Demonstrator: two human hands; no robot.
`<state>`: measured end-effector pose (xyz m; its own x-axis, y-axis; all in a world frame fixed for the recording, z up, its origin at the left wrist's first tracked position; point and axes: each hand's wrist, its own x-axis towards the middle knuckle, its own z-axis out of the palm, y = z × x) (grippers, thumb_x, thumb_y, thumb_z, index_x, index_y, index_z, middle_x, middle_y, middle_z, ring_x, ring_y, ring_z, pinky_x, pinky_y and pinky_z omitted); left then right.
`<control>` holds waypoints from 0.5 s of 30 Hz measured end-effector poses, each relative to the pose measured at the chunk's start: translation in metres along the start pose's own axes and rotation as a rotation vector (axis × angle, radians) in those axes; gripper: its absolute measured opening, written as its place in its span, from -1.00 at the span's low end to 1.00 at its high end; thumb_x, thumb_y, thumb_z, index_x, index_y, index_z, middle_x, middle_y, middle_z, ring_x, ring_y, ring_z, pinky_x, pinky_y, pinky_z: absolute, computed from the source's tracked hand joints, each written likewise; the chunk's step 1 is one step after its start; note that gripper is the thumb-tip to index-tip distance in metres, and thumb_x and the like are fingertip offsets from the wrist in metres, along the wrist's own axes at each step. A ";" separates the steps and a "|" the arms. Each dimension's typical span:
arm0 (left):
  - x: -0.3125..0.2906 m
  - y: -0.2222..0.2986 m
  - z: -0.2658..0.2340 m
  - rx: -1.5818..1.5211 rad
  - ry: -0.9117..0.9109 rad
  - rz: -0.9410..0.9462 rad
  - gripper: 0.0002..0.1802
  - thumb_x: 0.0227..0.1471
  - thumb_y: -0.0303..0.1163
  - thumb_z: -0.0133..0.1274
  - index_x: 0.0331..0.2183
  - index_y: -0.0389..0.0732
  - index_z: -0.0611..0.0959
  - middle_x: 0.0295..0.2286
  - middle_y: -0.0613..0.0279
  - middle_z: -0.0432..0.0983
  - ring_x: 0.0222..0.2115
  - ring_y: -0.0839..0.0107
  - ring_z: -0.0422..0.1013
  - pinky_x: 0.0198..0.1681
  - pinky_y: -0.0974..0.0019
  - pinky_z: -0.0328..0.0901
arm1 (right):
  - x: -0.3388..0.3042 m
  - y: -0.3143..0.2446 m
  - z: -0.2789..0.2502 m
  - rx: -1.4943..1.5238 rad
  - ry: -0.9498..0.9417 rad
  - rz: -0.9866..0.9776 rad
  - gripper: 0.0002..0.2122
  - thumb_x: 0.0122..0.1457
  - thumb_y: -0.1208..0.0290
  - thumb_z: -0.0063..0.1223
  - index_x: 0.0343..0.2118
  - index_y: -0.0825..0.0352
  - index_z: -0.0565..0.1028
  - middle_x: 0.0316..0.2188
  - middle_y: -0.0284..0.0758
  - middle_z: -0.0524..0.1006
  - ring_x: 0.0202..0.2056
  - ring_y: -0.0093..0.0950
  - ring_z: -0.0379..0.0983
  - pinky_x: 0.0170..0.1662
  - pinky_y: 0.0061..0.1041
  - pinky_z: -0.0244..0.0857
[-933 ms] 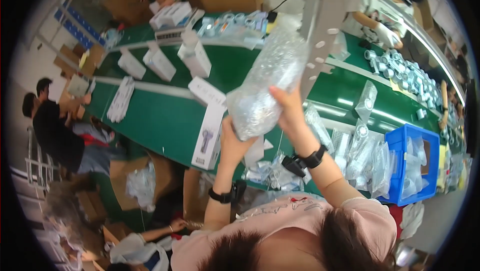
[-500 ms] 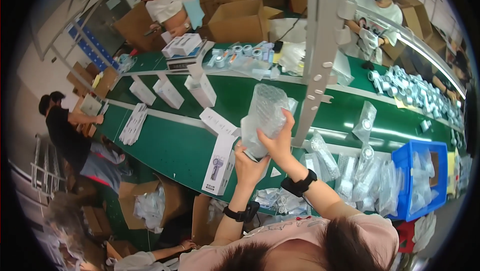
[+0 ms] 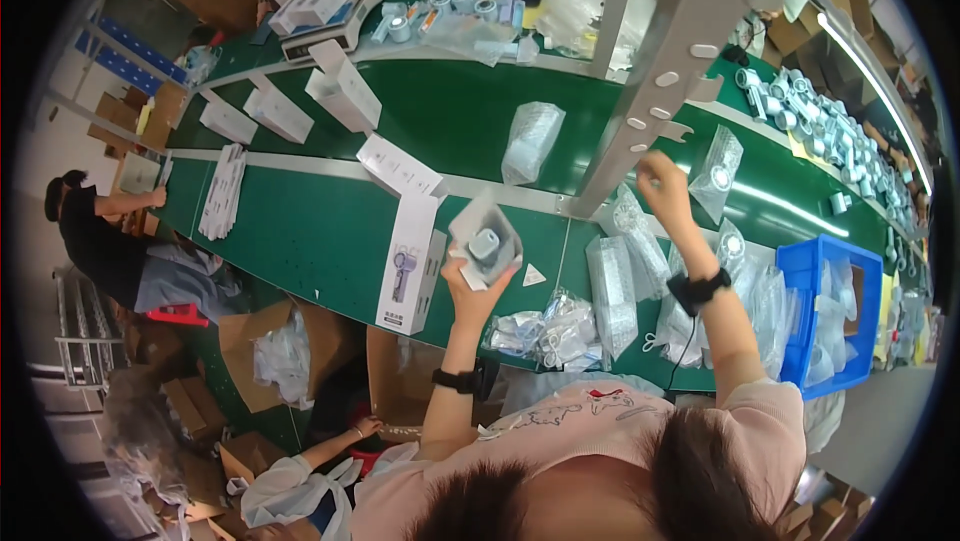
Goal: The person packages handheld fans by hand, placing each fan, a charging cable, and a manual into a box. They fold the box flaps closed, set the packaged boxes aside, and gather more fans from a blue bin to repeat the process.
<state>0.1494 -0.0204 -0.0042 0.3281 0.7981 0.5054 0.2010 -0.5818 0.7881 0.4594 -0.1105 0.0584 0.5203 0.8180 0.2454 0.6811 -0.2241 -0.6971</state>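
Note:
My left hand [image 3: 474,284] grips a small white open box [image 3: 503,231] from below. Its open top shows a pale blue handheld fan [image 3: 484,244] inside. Raised to the right, my right hand [image 3: 663,184] has its fingers curled, with nothing visible in them; it is above the bubble-wrap bags [image 3: 640,231]. On the green belt beyond the box lies another bubble-wrap bag [image 3: 532,141]. Just left of my left hand stands a white carton [image 3: 405,266] printed with a fan picture, its lid [image 3: 400,167] folded open.
Small clear packets [image 3: 555,331] lie near the table's front edge. A blue crate [image 3: 840,311] of clear bags is at the right. A metal post [image 3: 655,91] rises beyond my right hand. White cartons [image 3: 340,91] stand on the far left belt. Co-workers are around.
The bubble-wrap bag that was in my hands has left them, and one now lies on the belt. My right hand has moved away to the right. The white box in my left hand now shows its opening.

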 end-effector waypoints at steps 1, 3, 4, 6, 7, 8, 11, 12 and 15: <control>-0.004 -0.004 0.004 -0.026 -0.044 0.013 -0.19 -0.45 -0.45 0.34 -0.24 -0.16 0.09 -0.21 0.06 0.08 -0.17 0.24 0.17 -0.07 0.20 0.10 | 0.022 0.019 0.013 -0.162 -0.015 -0.167 -0.67 -0.16 0.62 -0.03 -0.23 0.27 0.44 -0.15 -0.19 0.39 -0.13 -0.29 0.33 -0.21 -0.38 0.28; -0.011 -0.006 0.004 -0.009 -0.050 -0.052 -0.18 -0.45 -0.44 0.34 -0.23 -0.16 0.09 -0.18 -0.01 0.09 -0.17 0.19 0.18 -0.09 0.17 0.11 | 0.071 0.023 0.040 -0.341 -0.051 -0.512 -0.48 -0.19 0.60 -0.02 -0.04 0.20 0.32 -0.01 -0.23 0.26 -0.01 -0.21 0.20 0.01 -0.27 0.11; -0.014 -0.005 0.000 0.012 -0.050 -0.092 -0.17 -0.45 -0.43 0.35 -0.22 -0.17 0.09 -0.15 -0.08 0.10 -0.17 0.13 0.20 -0.11 0.15 0.13 | 0.097 0.024 0.060 -0.527 -0.110 -0.644 -0.41 -0.22 0.57 0.01 0.01 0.17 0.26 0.03 -0.27 0.21 0.03 -0.20 0.15 0.06 -0.26 0.05; -0.024 -0.003 -0.011 0.055 -0.030 -0.154 -0.17 -0.45 -0.42 0.35 -0.21 -0.18 0.10 -0.13 -0.15 0.11 -0.16 0.08 0.21 -0.13 0.12 0.15 | 0.124 0.026 0.099 -0.689 -0.184 -0.802 -0.34 -0.24 0.54 0.03 0.06 0.13 0.19 0.06 -0.31 0.17 0.06 -0.18 0.10 0.10 -0.25 -0.01; -0.026 -0.002 -0.014 0.041 -0.038 -0.154 -0.16 -0.45 -0.41 0.35 -0.20 -0.18 0.10 -0.14 -0.14 0.12 -0.17 0.09 0.21 -0.13 0.13 0.15 | 0.134 0.028 0.115 -0.664 -0.306 -0.887 -0.35 -0.25 0.54 0.05 0.04 0.11 0.21 0.03 -0.32 0.21 0.05 -0.22 0.12 0.08 -0.22 0.01; -0.028 -0.001 -0.015 0.025 -0.048 -0.152 -0.15 -0.45 -0.41 0.36 -0.19 -0.19 0.10 -0.15 -0.12 0.12 -0.18 0.10 0.21 -0.13 0.14 0.15 | 0.141 0.031 0.129 -0.640 -0.426 -0.969 -0.36 -0.25 0.53 0.07 0.02 0.10 0.22 -0.01 -0.32 0.26 0.04 -0.25 0.13 0.07 -0.19 0.03; -0.029 -0.011 -0.014 0.051 -0.021 -0.162 -0.13 -0.46 -0.40 0.36 -0.18 -0.21 0.10 -0.18 -0.08 0.13 -0.19 0.13 0.21 -0.13 0.16 0.15 | 0.163 0.040 0.167 -0.552 -0.564 -0.973 -0.40 -0.28 0.51 0.10 -0.03 0.11 0.26 -0.09 -0.33 0.33 0.01 -0.29 0.17 0.04 -0.19 0.07; -0.033 -0.012 -0.011 0.060 -0.005 -0.175 -0.12 -0.47 -0.39 0.37 -0.17 -0.22 0.10 -0.20 -0.05 0.13 -0.19 0.16 0.21 -0.13 0.17 0.15 | 0.163 0.048 0.171 -0.518 -0.588 -0.865 -0.43 -0.30 0.50 0.12 -0.08 0.14 0.29 -0.13 -0.33 0.35 -0.01 -0.29 0.19 0.03 -0.21 0.09; -0.036 -0.006 -0.014 0.131 0.018 -0.212 -0.10 -0.48 -0.37 0.38 -0.17 -0.23 0.11 -0.22 0.01 0.13 -0.20 0.20 0.20 -0.14 0.19 0.15 | 0.151 0.052 0.161 -0.449 -0.567 -0.647 -0.51 -0.32 0.46 0.15 -0.19 0.22 0.34 -0.25 -0.32 0.39 -0.09 -0.30 0.25 -0.01 -0.28 0.13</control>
<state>0.1239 -0.0435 -0.0222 0.2497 0.9063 0.3410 0.3822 -0.4158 0.8252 0.4900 0.0872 -0.0492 -0.2700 0.9617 0.0476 0.9427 0.2740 -0.1903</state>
